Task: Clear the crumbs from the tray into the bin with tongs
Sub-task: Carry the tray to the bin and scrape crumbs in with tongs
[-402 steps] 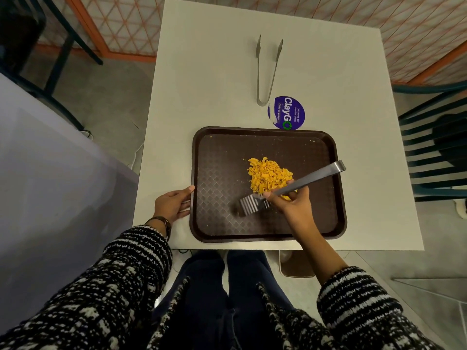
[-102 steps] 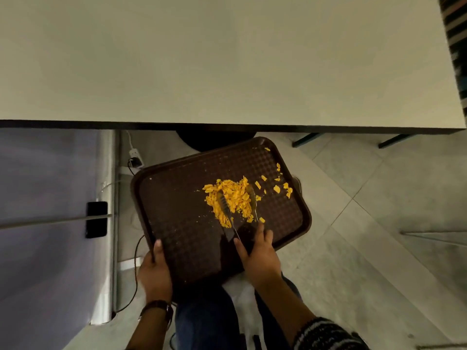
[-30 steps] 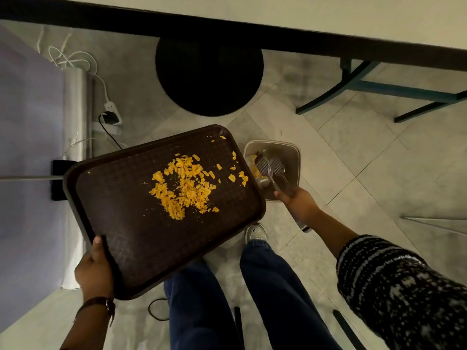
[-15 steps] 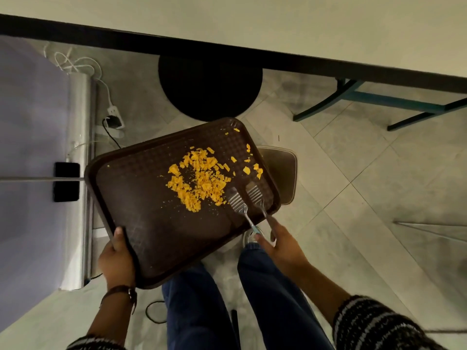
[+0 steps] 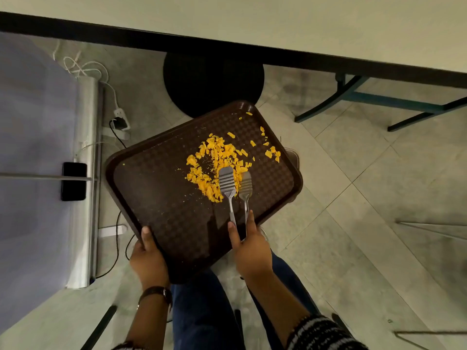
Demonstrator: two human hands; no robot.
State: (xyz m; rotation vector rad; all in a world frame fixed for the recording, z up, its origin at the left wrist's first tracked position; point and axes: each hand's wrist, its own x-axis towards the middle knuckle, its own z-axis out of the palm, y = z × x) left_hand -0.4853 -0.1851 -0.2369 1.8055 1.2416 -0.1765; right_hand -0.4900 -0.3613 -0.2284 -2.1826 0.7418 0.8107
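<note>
A dark brown tray (image 5: 156,198) is held over the floor below the table edge, gripped at its near left rim by my left hand (image 5: 147,258). Orange crumbs (image 5: 214,160) lie in a loose pile on its far right half, with a few scattered toward the right rim. My right hand (image 5: 249,248) holds metal tongs (image 5: 235,183), their two ridged tips slightly apart at the near right edge of the pile. The bin (image 5: 294,155) shows only as a sliver of rim past the tray's right edge; the rest is hidden under the tray.
The pale table (image 5: 278,24) spans the top, its round black base (image 5: 213,82) on the tiled floor behind the tray. A metal post (image 5: 84,173) with cables and a power strip (image 5: 120,120) stands at left. Teal chair legs (image 5: 379,102) at right. My legs are below.
The tray has shifted right and now covers nearly all of the bin. The tongs moved from the tray's right edge into the near side of the crumb pile.
</note>
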